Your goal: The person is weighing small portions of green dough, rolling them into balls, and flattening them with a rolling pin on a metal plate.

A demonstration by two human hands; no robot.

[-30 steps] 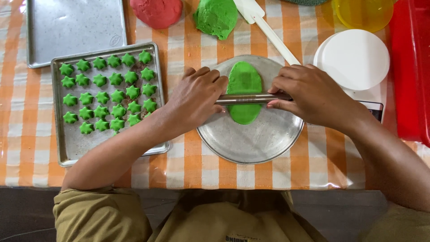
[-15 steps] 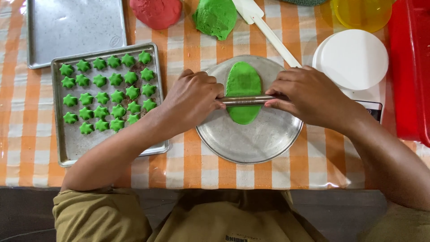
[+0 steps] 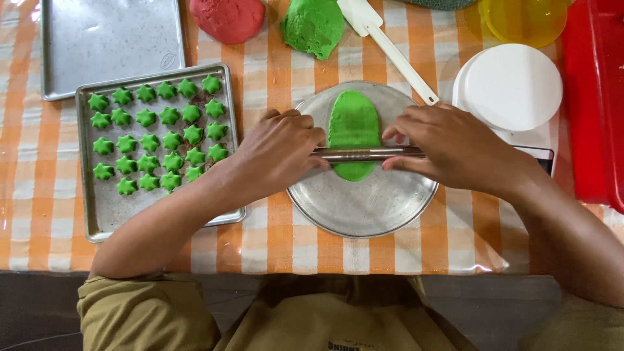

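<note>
Here a flattened oval of green dough (image 3: pixel 354 130) lies on a round metal plate (image 3: pixel 364 208), long axis running twelve to six, slightly toward twelve of the plate's middle. A slim metal rolling pin (image 3: pixel 367 154) crosses its six o'clock end. The left hand (image 3: pixel 276 153) presses palm-down on the pin's nine o'clock end, fingers curled over it; the right hand (image 3: pixel 455 146) covers the three o'clock end likewise. To roll it well, I judge, pressure should stay equal on both ends and the pin square to the oval, so the thickness comes out uniform. At nine o'clock of the plate a baking tray (image 3: pixel 97 214) holds rows of green star pieces (image 3: pixel 156 140). At twelve sit a green dough lump (image 3: pixel 314 26), a red dough lump (image 3: pixel 227 18) and a white spatula (image 3: pixel 390 49).
</note>
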